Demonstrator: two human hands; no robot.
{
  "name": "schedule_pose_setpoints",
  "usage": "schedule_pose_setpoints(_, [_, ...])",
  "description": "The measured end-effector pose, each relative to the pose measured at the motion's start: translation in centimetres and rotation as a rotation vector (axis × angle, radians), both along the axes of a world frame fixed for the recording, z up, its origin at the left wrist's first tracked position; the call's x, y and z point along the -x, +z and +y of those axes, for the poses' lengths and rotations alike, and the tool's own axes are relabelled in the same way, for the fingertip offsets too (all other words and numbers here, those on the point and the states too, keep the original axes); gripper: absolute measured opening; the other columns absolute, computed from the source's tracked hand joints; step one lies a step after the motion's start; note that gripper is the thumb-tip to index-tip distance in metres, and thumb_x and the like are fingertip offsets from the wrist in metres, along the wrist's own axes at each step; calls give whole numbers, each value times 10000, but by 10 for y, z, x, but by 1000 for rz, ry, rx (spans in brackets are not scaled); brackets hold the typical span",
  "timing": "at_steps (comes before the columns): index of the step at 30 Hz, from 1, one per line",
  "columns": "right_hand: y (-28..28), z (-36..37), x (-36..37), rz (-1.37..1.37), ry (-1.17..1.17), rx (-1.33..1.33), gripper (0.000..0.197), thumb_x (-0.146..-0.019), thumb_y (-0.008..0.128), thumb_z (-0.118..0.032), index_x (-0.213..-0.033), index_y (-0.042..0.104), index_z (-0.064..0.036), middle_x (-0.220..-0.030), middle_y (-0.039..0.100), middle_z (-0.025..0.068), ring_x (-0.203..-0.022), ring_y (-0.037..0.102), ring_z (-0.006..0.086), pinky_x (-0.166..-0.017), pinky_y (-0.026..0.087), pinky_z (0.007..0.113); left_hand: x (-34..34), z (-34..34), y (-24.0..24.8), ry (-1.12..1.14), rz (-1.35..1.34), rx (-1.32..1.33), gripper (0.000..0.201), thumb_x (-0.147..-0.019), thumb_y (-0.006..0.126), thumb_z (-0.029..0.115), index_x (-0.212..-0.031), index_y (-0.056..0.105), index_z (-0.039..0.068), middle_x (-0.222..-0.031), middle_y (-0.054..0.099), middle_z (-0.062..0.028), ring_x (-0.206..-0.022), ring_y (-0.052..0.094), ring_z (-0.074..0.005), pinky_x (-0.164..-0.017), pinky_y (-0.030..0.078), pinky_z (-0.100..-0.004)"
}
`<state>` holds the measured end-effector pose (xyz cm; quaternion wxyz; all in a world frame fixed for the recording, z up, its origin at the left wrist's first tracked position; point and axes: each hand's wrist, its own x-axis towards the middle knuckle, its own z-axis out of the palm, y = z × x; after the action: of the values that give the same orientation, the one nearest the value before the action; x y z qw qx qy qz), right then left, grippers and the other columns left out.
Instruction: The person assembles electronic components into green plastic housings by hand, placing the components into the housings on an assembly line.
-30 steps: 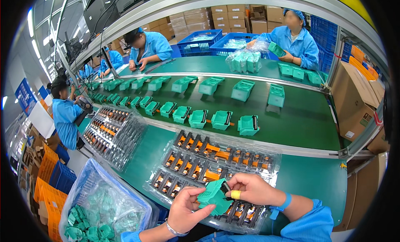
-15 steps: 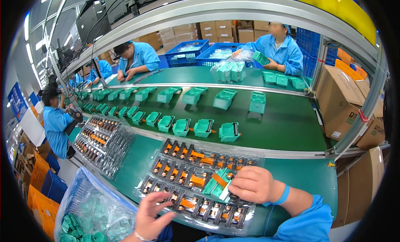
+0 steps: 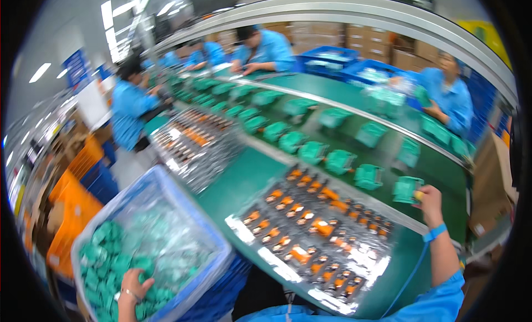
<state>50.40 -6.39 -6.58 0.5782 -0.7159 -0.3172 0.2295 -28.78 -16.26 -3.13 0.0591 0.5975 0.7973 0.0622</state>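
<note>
Over at the right, my right hand (image 3: 430,204) is closed with its fingertips on the edge of a green plastic housing (image 3: 407,188), at the near end of a row on the green conveyor belt (image 3: 443,203). A blue wrist strap with a cord is round that wrist. At lower left, my left hand (image 3: 134,286) reaches down into a lined bin (image 3: 191,208), thumb and fingers apart, over a heap of loose green plastic housings (image 3: 105,261). Whether its fingertips touch one is blurred. Between my hands lies a clear tray (image 3: 244,230) of black, orange and metal parts.
More stacked clear trays (image 3: 194,139) stand on the bench (image 3: 260,169) at left. Two rows of green housings run along the belt. Several co-workers in blue sit or stand beyond and at left. Orange crates (image 3: 72,222) are at far left, and a metal frame rail (image 3: 332,7) spans above.
My view has turned left. My right hand has carried a green housing with an orange strip from the tray to the belt. My left hand has moved from beside the tray into the bin.
</note>
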Motion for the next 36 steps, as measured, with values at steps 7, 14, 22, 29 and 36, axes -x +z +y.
schedule_pose_setpoints(7, [-43,41,-33,322,122,127,107,-793,596,-143,-738,526,-83,-660,523,15,-521,532,126,-432,470,246,35,-68,1,-44,-30,-9,526,-686,752,333,-1078,574,31,-1095,558,-180,-1074,485,-349,-925,398,-402])
schedule_pose_setpoints(14, [-36,53,-15,-164,-77,375,172,-875,539,-309,-917,558,-143,-713,489,-35,-602,472,65,-468,394,218,32,-50,5,-101,157,15,562,-674,753,381,-1076,566,36,-1045,579,-170,-1008,518,-344,-862,437,-408])
schedule_pose_setpoints(22, [42,8,79,-348,222,-7,170,-860,558,-214,-965,603,-88,-889,588,9,-759,551,89,-542,479,236,32,4,-45,242,300,344,288,-785,558,157,-1048,549,40,-1053,567,-181,-991,560,-341,-840,462,-418])
schedule_pose_setpoints(29, [75,-6,167,-669,706,-145,80,-762,625,1,-841,629,-9,-804,625,115,-744,609,227,-665,482,315,54,17,-12,174,-245,-775,529,-704,446,-69,-1232,451,-37,-1066,562,-138,-978,539,-241,-863,412,-298])
schedule_pose_setpoints(36, [64,3,210,-1092,1016,-273,188,-708,644,-80,-894,616,-84,-889,592,55,-825,567,239,-678,490,346,-141,89,61,60,-1689,-360,294,-929,445,298,-1133,464,86,-1042,585,-117,-829,631,-270,-616,540,-396])
